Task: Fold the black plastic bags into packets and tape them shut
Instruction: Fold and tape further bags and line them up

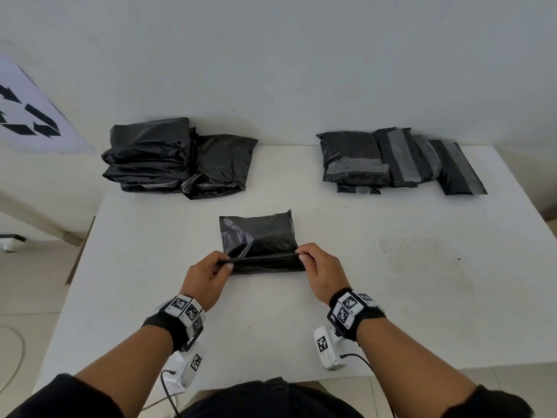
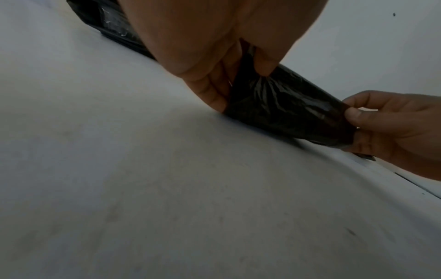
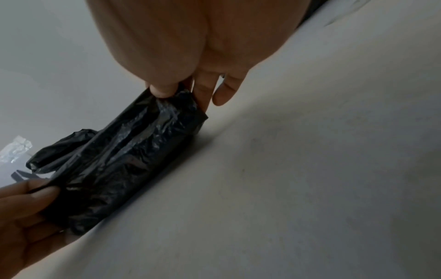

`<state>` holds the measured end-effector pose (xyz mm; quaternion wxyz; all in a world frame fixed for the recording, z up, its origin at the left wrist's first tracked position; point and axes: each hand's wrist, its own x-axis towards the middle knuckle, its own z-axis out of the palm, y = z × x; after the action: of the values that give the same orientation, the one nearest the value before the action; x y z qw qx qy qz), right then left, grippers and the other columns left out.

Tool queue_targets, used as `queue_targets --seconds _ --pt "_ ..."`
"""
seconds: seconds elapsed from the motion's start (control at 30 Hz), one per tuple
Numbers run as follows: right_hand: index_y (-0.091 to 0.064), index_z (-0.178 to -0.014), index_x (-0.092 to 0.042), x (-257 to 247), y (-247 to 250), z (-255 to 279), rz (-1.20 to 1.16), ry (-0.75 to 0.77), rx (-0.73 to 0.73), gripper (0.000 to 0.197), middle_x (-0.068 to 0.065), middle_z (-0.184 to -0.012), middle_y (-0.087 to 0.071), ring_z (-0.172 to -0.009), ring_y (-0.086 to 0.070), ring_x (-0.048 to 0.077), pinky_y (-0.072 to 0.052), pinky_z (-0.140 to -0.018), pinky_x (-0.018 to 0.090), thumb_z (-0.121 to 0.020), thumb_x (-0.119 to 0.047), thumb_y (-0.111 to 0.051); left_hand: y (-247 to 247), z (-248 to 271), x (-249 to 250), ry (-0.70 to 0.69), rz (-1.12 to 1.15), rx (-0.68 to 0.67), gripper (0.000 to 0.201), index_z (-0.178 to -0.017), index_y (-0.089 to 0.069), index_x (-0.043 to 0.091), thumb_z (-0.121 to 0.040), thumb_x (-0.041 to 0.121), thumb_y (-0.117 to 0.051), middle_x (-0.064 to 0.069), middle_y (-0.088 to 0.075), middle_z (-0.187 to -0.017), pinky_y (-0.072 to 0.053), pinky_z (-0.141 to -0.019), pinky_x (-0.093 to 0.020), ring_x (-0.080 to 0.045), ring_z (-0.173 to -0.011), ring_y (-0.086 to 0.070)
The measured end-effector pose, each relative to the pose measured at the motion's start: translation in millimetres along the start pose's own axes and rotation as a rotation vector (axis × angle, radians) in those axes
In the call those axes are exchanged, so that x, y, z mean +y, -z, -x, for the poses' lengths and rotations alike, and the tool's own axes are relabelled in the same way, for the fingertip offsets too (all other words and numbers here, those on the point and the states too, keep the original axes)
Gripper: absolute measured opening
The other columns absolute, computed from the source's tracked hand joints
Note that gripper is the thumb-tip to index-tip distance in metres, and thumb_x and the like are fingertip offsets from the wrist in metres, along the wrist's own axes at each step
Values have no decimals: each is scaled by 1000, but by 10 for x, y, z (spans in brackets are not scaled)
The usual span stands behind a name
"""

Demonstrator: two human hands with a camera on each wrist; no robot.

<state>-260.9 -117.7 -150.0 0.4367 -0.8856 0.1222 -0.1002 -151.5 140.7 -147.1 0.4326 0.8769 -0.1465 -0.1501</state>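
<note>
A black plastic bag [image 1: 257, 236] lies in the middle of the white table [image 1: 391, 297], its near edge lifted into a fold. My left hand [image 1: 211, 271] pinches the left end of that fold between thumb and fingers. My right hand [image 1: 313, 263] pinches the right end. In the left wrist view the bag [image 2: 286, 109] stretches between my left hand [image 2: 238, 75] and the right hand [image 2: 372, 120]. In the right wrist view the crinkled bag [image 3: 124, 156] runs from my right hand [image 3: 181, 92] to the left hand [image 3: 31, 196].
A stack of untaped black bags [image 1: 177, 159] sits at the back left. Several taped packets [image 1: 398, 161] lie at the back right. A white sign with black arrows [image 1: 27, 113] leans at the far left. The table's near edge is just below my wrists.
</note>
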Motion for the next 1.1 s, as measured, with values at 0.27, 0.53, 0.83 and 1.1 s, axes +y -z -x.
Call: queue_targets --seconds 0.27,0.53,0.83,1.1 --pt "-62 -107 -21 -82 -43 -104 116 -80 40 16 -18 -69 -54 -59 -51 2 -38 -59 20 -103 -23 -46 -12 -20 -8 32 -47 68 7 -93 -55 26 -98 30 -52 4 -64 -66 -50 -62 -36 -20 -64 -60" --pt "-56 -102 -22 -152 -22 -154 162 -138 89 15 -8 -60 -53 -54 -50 15 -37 -56 30 -104 -28 -43 -15 -47 97 71 -150 79 19 -96 -49 24 -101 40 -39 2 -62 -63 -41 -54 -29 -18 -60 -58" --pt "-51 -97 -31 -228 -9 -188 193 -270 56 15 -2 -56 -56 -59 -57 24 -50 -63 37 -103 -35 -38 -54 -88 144 151 -126 111 27 -95 -49 21 -102 43 -36 -4 -61 -67 -46 -60 -34 -26 -65 -57" --pt "-57 -112 -32 -318 -15 -284 15 -325 123 21 -8 -57 -53 -62 -57 13 -52 -66 33 -97 -47 -52 -73 -96 98 195 -119 143 34 -87 -47 14 -103 41 -33 -5 -58 -70 -42 -61 -34 -28 -67 -55"
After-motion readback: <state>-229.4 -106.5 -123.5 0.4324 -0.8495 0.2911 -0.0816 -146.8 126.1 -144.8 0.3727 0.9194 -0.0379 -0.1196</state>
